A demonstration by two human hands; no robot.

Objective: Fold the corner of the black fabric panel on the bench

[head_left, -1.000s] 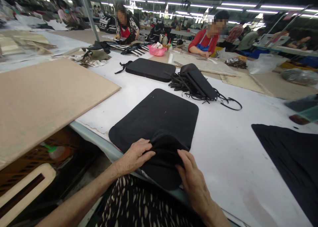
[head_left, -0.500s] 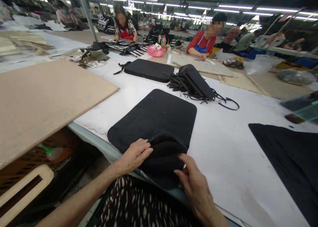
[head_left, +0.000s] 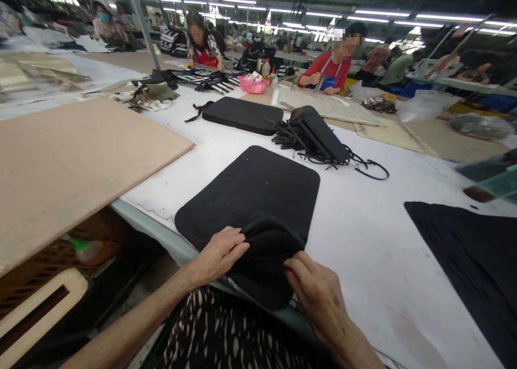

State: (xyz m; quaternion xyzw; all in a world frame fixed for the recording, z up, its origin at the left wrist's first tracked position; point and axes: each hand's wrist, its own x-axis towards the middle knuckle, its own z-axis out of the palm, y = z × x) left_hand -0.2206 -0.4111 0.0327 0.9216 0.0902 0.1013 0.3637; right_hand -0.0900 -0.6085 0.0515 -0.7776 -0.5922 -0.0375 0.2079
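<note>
A black fabric panel (head_left: 258, 188) with rounded corners lies on the white-covered table, its near part folded up and hanging past the table edge. My left hand (head_left: 222, 253) grips the fold at its left side, thumb and fingers closed on the cloth. At the right edge of the same panel, my right hand (head_left: 317, 283) pinches the fabric between thumb and fingers. Between the two hands the cloth bulges up in a soft crease. The undersides of the fingertips are hidden.
Beyond the panel lie a stack of black panels (head_left: 242, 114) and a bundle of black strips (head_left: 319, 137). A tan board (head_left: 81, 159) covers the left side. More black fabric (head_left: 472, 256) rests at right. A co-worker in red (head_left: 329, 70) sits across the table.
My right hand's fingers have drawn closer together on the panel's right edge, shifting slightly. My left hand stays put. Across the table, the co-worker in red has raised a hand.
</note>
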